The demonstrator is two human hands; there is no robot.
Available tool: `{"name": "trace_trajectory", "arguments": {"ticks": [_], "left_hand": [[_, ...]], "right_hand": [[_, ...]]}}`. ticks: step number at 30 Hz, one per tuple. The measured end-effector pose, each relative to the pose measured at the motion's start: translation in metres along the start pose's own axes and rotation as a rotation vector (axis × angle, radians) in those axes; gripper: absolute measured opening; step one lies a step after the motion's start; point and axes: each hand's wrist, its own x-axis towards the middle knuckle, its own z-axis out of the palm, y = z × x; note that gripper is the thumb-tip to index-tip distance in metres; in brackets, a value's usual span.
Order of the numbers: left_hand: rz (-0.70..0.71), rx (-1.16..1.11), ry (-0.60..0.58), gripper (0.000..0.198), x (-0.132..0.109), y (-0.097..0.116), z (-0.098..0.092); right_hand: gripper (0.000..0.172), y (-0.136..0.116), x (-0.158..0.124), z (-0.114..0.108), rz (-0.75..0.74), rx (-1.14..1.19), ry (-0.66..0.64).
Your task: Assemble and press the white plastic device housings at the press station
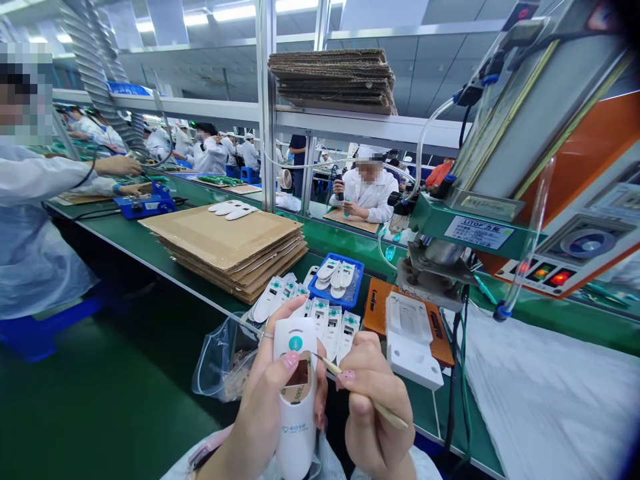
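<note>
I am holding a white plastic casing upright in my left hand, with my fingers wrapped around its side. A rectangular window in its face is showing tan material inside, with a teal dot above it and small teal lettering below. My right hand is pinching a thin wooden stick between thumb and fingers, and its tip is reaching the edge of the casing.

Just beyond my hands, a group of similar white casings is lying on the green tabletop, and a clear plastic bag is sitting at the tabletop's edge to their left. Behind them, a blue tray is holding more white parts. To the right, a white block is resting on an orange plate, under the head of a bench press machine. Further along, three white pieces are lying on a stack of cardboard sheets. A co-worker is sitting across the tabletop, and another person's hands are working beside a blue station.
</note>
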Motion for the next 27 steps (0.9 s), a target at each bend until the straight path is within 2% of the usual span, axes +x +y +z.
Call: {"name": "trace_trajectory", "arguments": {"ticks": [8,11,13,16,18,21,24,27], "left_hand": [[0.005,-0.003,-0.001,0.091,0.000,0.001,0.000],[-0.013,0.002,0.023,0.094,0.002,0.001,0.001],[-0.036,0.023,0.040,0.098,0.004,0.002,0.003],[-0.049,0.047,0.036,0.100,0.007,0.004,0.003],[-0.034,0.053,0.030,0.097,0.008,0.003,0.002],[-0.018,0.077,0.020,0.089,0.009,0.001,-0.003],[0.008,0.076,0.022,0.083,0.009,0.002,-0.011],[0.084,0.048,0.073,0.081,0.010,0.008,-0.021]], "right_hand": [[0.020,0.002,-0.002,0.001,-0.032,0.063,-0.038],[0.020,0.003,-0.003,0.002,0.032,0.129,-0.036],[0.018,0.003,-0.002,0.002,0.174,0.232,0.002],[0.019,0.004,0.008,0.003,0.494,0.420,0.050],[0.022,0.006,0.016,0.004,0.693,0.529,0.040],[0.027,0.008,0.026,0.007,0.839,0.650,-0.035],[0.026,0.008,0.026,0.012,0.799,0.659,-0.105],[0.022,0.007,0.019,0.015,0.533,0.550,-0.009]]}}
